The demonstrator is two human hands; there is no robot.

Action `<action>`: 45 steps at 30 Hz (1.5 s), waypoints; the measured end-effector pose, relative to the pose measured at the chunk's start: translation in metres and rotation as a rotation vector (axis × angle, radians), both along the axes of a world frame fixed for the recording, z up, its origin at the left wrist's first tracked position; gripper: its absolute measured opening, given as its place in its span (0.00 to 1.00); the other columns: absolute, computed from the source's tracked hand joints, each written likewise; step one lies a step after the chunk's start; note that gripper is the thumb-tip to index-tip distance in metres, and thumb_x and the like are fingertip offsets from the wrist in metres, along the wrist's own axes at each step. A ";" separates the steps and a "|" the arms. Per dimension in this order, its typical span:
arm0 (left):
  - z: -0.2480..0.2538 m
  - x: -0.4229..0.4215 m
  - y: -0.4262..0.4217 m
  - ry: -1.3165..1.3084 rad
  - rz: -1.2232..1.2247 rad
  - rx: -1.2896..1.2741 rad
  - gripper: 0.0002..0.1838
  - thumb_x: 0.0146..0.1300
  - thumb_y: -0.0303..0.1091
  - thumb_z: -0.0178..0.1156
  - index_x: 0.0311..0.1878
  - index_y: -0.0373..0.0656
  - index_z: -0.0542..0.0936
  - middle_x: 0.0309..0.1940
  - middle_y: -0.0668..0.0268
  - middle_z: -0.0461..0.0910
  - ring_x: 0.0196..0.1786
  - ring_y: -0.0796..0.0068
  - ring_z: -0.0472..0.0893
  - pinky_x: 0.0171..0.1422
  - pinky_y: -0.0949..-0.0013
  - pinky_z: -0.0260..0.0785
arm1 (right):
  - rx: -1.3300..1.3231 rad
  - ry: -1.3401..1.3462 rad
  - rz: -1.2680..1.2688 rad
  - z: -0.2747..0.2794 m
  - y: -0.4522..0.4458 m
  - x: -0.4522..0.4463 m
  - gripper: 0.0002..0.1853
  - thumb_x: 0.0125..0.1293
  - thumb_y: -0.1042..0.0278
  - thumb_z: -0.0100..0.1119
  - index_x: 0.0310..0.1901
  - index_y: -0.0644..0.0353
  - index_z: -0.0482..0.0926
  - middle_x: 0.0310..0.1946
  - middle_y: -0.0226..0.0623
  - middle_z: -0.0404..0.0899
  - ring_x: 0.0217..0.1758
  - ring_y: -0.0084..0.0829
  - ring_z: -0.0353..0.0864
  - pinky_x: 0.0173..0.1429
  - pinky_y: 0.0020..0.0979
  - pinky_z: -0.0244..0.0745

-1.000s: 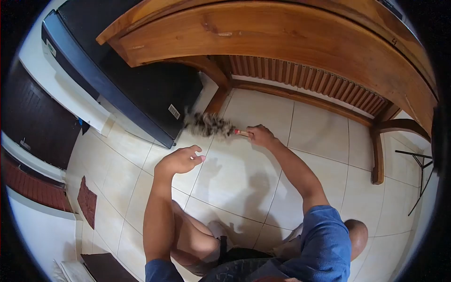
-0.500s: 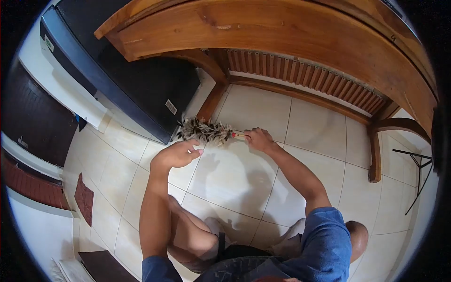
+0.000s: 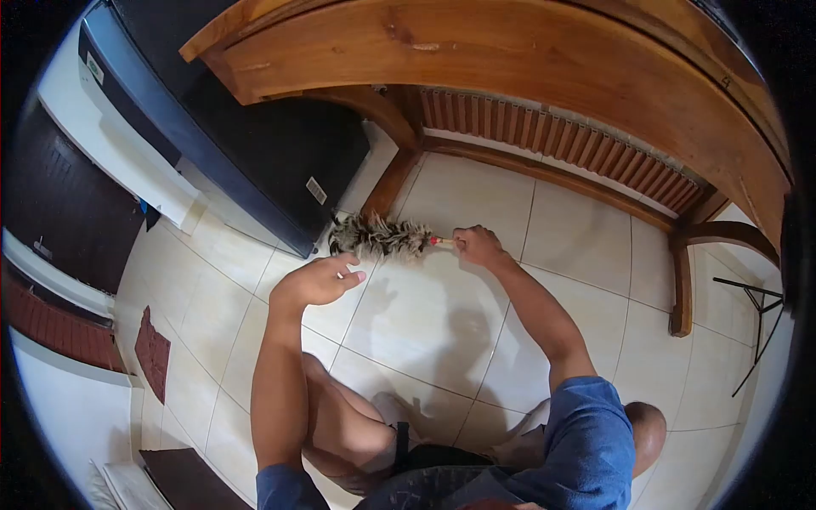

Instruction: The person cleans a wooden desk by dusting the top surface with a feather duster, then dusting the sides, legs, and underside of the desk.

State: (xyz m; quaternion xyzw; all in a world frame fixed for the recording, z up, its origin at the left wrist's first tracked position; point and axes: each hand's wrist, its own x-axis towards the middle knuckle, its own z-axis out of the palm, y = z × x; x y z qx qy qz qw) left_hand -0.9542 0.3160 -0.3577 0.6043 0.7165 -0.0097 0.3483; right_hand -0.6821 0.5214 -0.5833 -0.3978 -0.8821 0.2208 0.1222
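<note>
A feather duster point(image 3: 382, 237) with grey and brown feathers and a red-banded wooden handle lies level across the middle of the view. My right hand point(image 3: 479, 246) is closed round its handle, at the duster's right end. My left hand point(image 3: 318, 281) is just below the feathers' left part, fingers apart and holding nothing. The feather tip is near the lower corner of a black fridge point(image 3: 280, 161) and the foot of a wooden table point(image 3: 510, 55). Whether the feathers touch the floor I cannot tell.
Pale tiles point(image 3: 425, 323) cover the floor. A slatted wooden panel point(image 3: 552, 140) runs behind the table, whose right leg point(image 3: 681, 289) stands on the tiles. A black metal stand point(image 3: 755, 314) is at the far right. A dark red mat point(image 3: 153, 354) lies at the left.
Compared with a second ago, my left hand is slightly lower and further left. The duster, in my right hand, has swung a little and moved slightly right since the middle frame.
</note>
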 end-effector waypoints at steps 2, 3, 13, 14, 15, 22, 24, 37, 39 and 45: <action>0.000 0.002 -0.001 -0.012 0.012 -0.008 0.31 0.74 0.58 0.55 0.69 0.43 0.72 0.57 0.50 0.82 0.61 0.53 0.79 0.66 0.58 0.70 | -0.006 0.017 -0.029 -0.006 -0.002 -0.001 0.07 0.64 0.64 0.55 0.40 0.51 0.82 0.35 0.45 0.86 0.43 0.50 0.85 0.48 0.51 0.81; 0.004 0.001 0.000 -0.012 0.016 -0.008 0.31 0.74 0.58 0.55 0.68 0.43 0.72 0.57 0.50 0.82 0.61 0.54 0.79 0.66 0.58 0.71 | 0.036 0.039 -0.021 -0.006 -0.006 -0.007 0.07 0.64 0.64 0.55 0.39 0.52 0.82 0.34 0.45 0.86 0.42 0.50 0.86 0.48 0.51 0.80; 0.006 -0.003 -0.004 -0.030 0.036 0.004 0.31 0.73 0.56 0.56 0.69 0.42 0.71 0.57 0.50 0.82 0.61 0.53 0.80 0.66 0.59 0.70 | -0.085 0.080 -0.129 -0.008 -0.005 -0.006 0.10 0.68 0.62 0.54 0.45 0.52 0.83 0.39 0.47 0.86 0.47 0.52 0.84 0.54 0.52 0.79; 0.006 -0.003 -0.004 -0.031 0.027 0.007 0.32 0.73 0.57 0.55 0.69 0.41 0.71 0.58 0.49 0.82 0.61 0.51 0.80 0.66 0.59 0.70 | -0.066 0.078 -0.063 -0.015 -0.002 -0.004 0.11 0.69 0.61 0.54 0.45 0.52 0.83 0.39 0.48 0.86 0.48 0.52 0.84 0.54 0.53 0.79; 0.007 -0.004 -0.003 -0.030 0.017 0.011 0.33 0.73 0.57 0.54 0.70 0.40 0.70 0.58 0.48 0.82 0.62 0.49 0.80 0.67 0.59 0.70 | -0.047 0.077 0.003 -0.018 0.000 -0.001 0.11 0.69 0.61 0.54 0.46 0.53 0.83 0.39 0.49 0.86 0.48 0.53 0.84 0.54 0.53 0.78; 0.009 -0.001 -0.001 -0.039 0.036 0.001 0.33 0.73 0.56 0.55 0.70 0.42 0.71 0.59 0.48 0.81 0.62 0.50 0.80 0.67 0.59 0.70 | -0.069 0.076 -0.056 -0.017 0.008 0.004 0.11 0.72 0.61 0.54 0.48 0.55 0.82 0.39 0.54 0.84 0.48 0.56 0.83 0.55 0.53 0.78; 0.004 -0.004 -0.001 -0.046 0.038 0.004 0.32 0.73 0.56 0.55 0.70 0.42 0.71 0.59 0.48 0.81 0.62 0.50 0.80 0.67 0.58 0.70 | -0.062 0.122 0.033 -0.025 -0.002 0.001 0.11 0.72 0.62 0.55 0.49 0.56 0.82 0.39 0.54 0.84 0.48 0.57 0.83 0.55 0.53 0.78; 0.003 -0.006 0.001 -0.029 0.011 -0.004 0.32 0.73 0.57 0.54 0.69 0.42 0.71 0.60 0.48 0.81 0.63 0.49 0.79 0.68 0.58 0.70 | -0.051 0.087 0.042 -0.007 -0.005 0.005 0.11 0.71 0.60 0.54 0.42 0.57 0.83 0.38 0.53 0.84 0.45 0.56 0.83 0.54 0.51 0.78; 0.003 -0.006 -0.002 -0.007 0.003 -0.004 0.32 0.73 0.57 0.54 0.69 0.42 0.71 0.60 0.48 0.81 0.64 0.49 0.79 0.68 0.58 0.70 | -0.085 0.071 0.001 -0.007 0.000 0.006 0.12 0.71 0.59 0.54 0.44 0.56 0.84 0.40 0.53 0.85 0.47 0.56 0.83 0.56 0.51 0.78; 0.002 -0.008 -0.002 0.005 -0.001 0.010 0.32 0.73 0.57 0.54 0.69 0.42 0.71 0.61 0.47 0.80 0.64 0.49 0.79 0.68 0.59 0.70 | -0.093 0.129 -0.134 -0.020 0.012 0.011 0.11 0.69 0.61 0.54 0.43 0.54 0.85 0.40 0.51 0.85 0.49 0.54 0.82 0.56 0.51 0.79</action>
